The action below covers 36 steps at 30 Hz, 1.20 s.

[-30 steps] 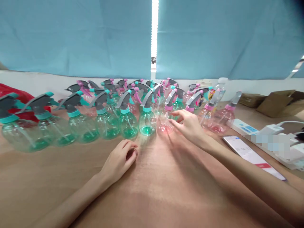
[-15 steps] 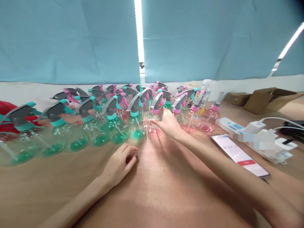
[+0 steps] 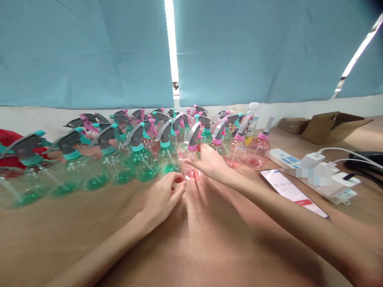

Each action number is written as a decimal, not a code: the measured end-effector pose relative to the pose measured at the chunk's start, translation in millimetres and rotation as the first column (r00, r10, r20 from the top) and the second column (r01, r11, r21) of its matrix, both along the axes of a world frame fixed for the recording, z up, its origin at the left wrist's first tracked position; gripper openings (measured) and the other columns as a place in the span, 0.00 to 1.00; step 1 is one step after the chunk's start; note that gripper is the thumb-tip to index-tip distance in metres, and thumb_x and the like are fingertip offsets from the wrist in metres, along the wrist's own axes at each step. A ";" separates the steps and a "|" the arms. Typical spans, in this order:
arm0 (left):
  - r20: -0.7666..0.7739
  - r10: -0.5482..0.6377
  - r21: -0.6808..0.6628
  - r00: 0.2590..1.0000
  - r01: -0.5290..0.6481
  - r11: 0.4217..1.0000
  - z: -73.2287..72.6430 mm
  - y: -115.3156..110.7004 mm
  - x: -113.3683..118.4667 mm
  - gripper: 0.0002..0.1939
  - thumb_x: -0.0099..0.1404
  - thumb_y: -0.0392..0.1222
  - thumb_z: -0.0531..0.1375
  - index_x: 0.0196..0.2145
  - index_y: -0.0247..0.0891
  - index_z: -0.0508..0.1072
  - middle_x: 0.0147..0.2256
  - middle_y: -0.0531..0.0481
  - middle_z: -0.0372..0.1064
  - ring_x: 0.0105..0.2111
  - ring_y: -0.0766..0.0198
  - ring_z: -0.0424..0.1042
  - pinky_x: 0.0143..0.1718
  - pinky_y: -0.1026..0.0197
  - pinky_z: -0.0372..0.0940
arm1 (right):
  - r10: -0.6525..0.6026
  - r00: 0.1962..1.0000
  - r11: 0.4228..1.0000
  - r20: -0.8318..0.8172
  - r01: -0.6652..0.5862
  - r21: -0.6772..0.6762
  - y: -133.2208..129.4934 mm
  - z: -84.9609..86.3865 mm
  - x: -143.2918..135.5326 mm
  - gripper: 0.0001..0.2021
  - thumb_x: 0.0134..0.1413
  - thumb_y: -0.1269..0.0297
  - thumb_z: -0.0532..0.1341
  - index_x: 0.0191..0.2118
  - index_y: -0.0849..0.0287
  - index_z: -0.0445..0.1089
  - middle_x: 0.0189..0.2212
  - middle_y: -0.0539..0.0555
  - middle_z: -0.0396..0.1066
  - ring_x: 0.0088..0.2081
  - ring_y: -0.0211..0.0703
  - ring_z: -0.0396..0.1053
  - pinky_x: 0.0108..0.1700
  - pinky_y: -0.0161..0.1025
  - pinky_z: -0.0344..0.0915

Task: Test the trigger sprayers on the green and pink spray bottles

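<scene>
My right hand point(image 3: 211, 161) is closed around a clear pink spray bottle point(image 3: 192, 172). Its thumb lies across the front of the bottle, and the other fingers are mostly hidden behind it. The bottle stands upright with a pink collar and a grey trigger head. Just in front of it and to the left, my left hand point(image 3: 164, 195) hovers low, empty, with loosely curled fingers and the thumb apart from them. A green spray bottle point(image 3: 169, 159) with a turquoise collar stands beside the held one, beyond my left fingertips.
Several more green spray bottles point(image 3: 145, 164) line up leftward, with others behind. Pink ones point(image 3: 257, 153) stand to the right. Farther right lie a phone point(image 3: 291, 190), a white power strip point(image 3: 338, 187) with plugged-in cables and an opened cardboard box point(image 3: 320, 129). Red material point(image 3: 10, 137) shows at far left.
My left hand has moved right and slightly forward, closer to the pink spray bottle. My right hand has drawn that bottle a little nearer to me. The camera view has shifted slightly.
</scene>
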State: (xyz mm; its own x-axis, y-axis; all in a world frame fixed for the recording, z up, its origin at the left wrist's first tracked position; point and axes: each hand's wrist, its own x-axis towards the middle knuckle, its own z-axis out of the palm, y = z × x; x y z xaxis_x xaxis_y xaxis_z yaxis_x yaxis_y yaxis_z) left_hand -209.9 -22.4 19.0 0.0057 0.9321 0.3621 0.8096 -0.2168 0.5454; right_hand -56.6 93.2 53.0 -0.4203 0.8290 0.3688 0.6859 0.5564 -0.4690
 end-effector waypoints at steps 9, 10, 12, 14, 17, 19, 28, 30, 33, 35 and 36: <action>0.179 -0.038 0.216 0.983 -0.002 0.976 50.1 9.6 14.1 0.23 0.60 0.46 0.62 0.51 0.41 0.63 0.51 0.45 0.65 0.50 0.53 0.69 0.48 0.51 0.68 | 0.169 0.984 0.983 -0.048 -0.165 0.075 -58.8 -6.3 19.5 0.25 0.53 0.46 0.61 0.50 0.57 0.62 0.44 0.60 0.71 0.44 0.58 0.72 0.37 0.47 0.68; 0.176 -0.073 0.199 0.982 0.037 0.979 55.2 7.7 16.9 0.25 0.59 0.46 0.62 0.53 0.42 0.62 0.52 0.45 0.65 0.50 0.53 0.68 0.50 0.50 0.66 | 0.219 0.973 0.971 -0.079 -0.208 0.120 -64.2 -9.9 20.0 0.25 0.53 0.45 0.62 0.50 0.57 0.62 0.46 0.60 0.70 0.47 0.57 0.70 0.39 0.48 0.68; 0.181 -0.118 0.162 0.976 0.089 0.983 62.5 2.7 23.2 0.26 0.59 0.45 0.62 0.54 0.42 0.62 0.51 0.45 0.66 0.48 0.54 0.70 0.50 0.51 0.66 | 0.313 0.942 0.939 -0.123 -0.288 0.186 -73.8 -17.1 19.8 0.25 0.53 0.45 0.62 0.50 0.56 0.63 0.48 0.60 0.69 0.51 0.58 0.67 0.46 0.51 0.68; 0.211 -0.137 0.139 0.968 0.109 0.984 65.6 -2.2 28.6 0.23 0.60 0.43 0.61 0.53 0.41 0.64 0.47 0.46 0.69 0.43 0.56 0.71 0.46 0.53 0.67 | 0.380 0.911 0.915 -0.160 -0.345 0.212 -81.5 -23.6 18.7 0.28 0.51 0.44 0.64 0.52 0.55 0.62 0.49 0.61 0.68 0.53 0.58 0.64 0.50 0.54 0.66; 0.264 -0.130 0.129 0.956 0.098 0.987 62.9 -5.8 30.8 0.19 0.61 0.40 0.59 0.50 0.41 0.65 0.38 0.50 0.70 0.35 0.60 0.71 0.38 0.57 0.67 | 0.436 0.875 0.894 -0.211 -0.393 0.214 -88.4 -32.2 16.8 0.36 0.47 0.44 0.66 0.57 0.56 0.57 0.53 0.63 0.65 0.55 0.60 0.63 0.53 0.57 0.64; 0.290 -0.126 0.127 0.949 0.093 0.988 57.7 -5.3 28.1 0.16 0.60 0.37 0.58 0.47 0.41 0.67 0.35 0.52 0.69 0.33 0.62 0.69 0.35 0.59 0.67 | 0.464 0.856 0.884 -0.226 -0.432 0.180 -89.7 -38.1 16.7 0.39 0.45 0.43 0.67 0.58 0.55 0.55 0.54 0.63 0.65 0.55 0.61 0.63 0.54 0.58 0.63; 0.484 -0.218 0.134 0.847 0.175 0.975 47.6 1.8 10.8 0.14 0.57 0.33 0.56 0.41 0.40 0.70 0.40 0.49 0.71 0.38 0.59 0.72 0.45 0.52 0.69 | 0.585 0.802 0.799 -0.119 -0.595 -0.084 -55.7 -72.0 35.0 0.44 0.50 0.41 0.63 0.66 0.60 0.49 0.62 0.67 0.58 0.62 0.61 0.57 0.60 0.58 0.58; 0.511 -0.235 0.134 0.827 0.193 0.972 51.0 2.6 8.2 0.16 0.56 0.32 0.55 0.42 0.40 0.69 0.40 0.49 0.71 0.40 0.59 0.72 0.47 0.52 0.68 | 0.560 0.828 0.817 -0.036 -0.559 -0.141 -45.9 -76.6 39.8 0.40 0.55 0.41 0.59 0.64 0.64 0.54 0.63 0.69 0.56 0.64 0.62 0.54 0.62 0.59 0.54; 0.540 -0.259 0.149 0.801 0.212 0.966 54.1 4.0 4.9 0.19 0.53 0.29 0.54 0.43 0.39 0.69 0.40 0.50 0.70 0.41 0.60 0.72 0.49 0.54 0.68 | 0.528 0.849 0.842 0.035 -0.517 -0.155 -38.7 -79.7 43.4 0.35 0.59 0.42 0.55 0.63 0.65 0.59 0.64 0.68 0.55 0.65 0.59 0.52 0.64 0.57 0.52; 0.549 -0.281 0.167 0.787 0.226 0.960 54.2 5.0 3.6 0.20 0.52 0.28 0.54 0.44 0.38 0.70 0.41 0.50 0.70 0.42 0.60 0.71 0.50 0.54 0.68 | 0.513 0.857 0.854 0.053 -0.502 -0.137 -38.1 -80.8 43.6 0.34 0.60 0.43 0.54 0.62 0.64 0.60 0.64 0.67 0.56 0.65 0.58 0.52 0.64 0.56 0.53; 0.552 -0.289 0.167 0.782 0.235 0.957 54.0 5.4 3.2 0.21 0.52 0.28 0.53 0.44 0.38 0.70 0.41 0.49 0.69 0.43 0.60 0.70 0.50 0.55 0.68 | 0.507 0.860 0.858 0.060 -0.497 -0.128 -38.4 -81.3 43.3 0.34 0.60 0.43 0.54 0.62 0.64 0.60 0.64 0.66 0.56 0.65 0.58 0.52 0.64 0.55 0.53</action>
